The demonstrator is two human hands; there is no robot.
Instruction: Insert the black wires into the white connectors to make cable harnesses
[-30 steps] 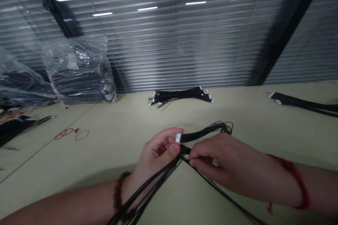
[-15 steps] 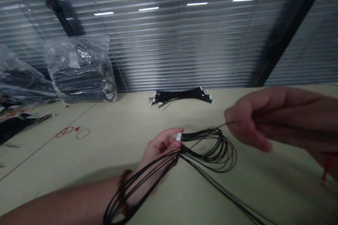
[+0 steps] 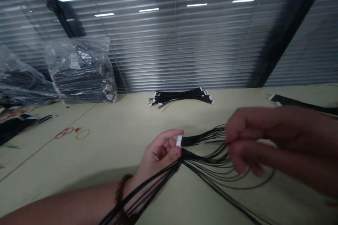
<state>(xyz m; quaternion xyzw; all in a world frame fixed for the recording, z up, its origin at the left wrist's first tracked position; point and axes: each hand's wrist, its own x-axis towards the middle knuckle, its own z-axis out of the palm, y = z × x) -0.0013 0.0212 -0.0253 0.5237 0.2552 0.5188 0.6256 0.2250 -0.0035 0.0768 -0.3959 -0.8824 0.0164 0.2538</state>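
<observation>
A bundle of thin black wires (image 3: pixel 206 156) runs from a white connector (image 3: pixel 179 141) and loops back on itself. My left hand (image 3: pixel 161 154) is closed on it, with the thumb pressing the wires just below the connector. Several strands hang down over my left wrist, and others trail to the lower right. Over the right end of the loops is my right hand (image 3: pixel 253 144), slightly blurred, with its fingers closed around the wires. Exactly which strands it pinches is hidden behind the fingers.
A stack of black wire harnesses (image 3: pixel 182 96) lies at the table's back, and another harness (image 3: pixel 295 102) at the right. Clear plastic bags of wires (image 3: pixel 84 77) stand at the back left. Red rubber bands (image 3: pixel 64 132) and a yellow one (image 3: pixel 82 134) lie left, before window blinds (image 3: pixel 206 49).
My right hand has moved down and slightly left onto the wire loops, away from a single drawn-out strand. The harness at the right has come into view. My left hand stays nearly in place.
</observation>
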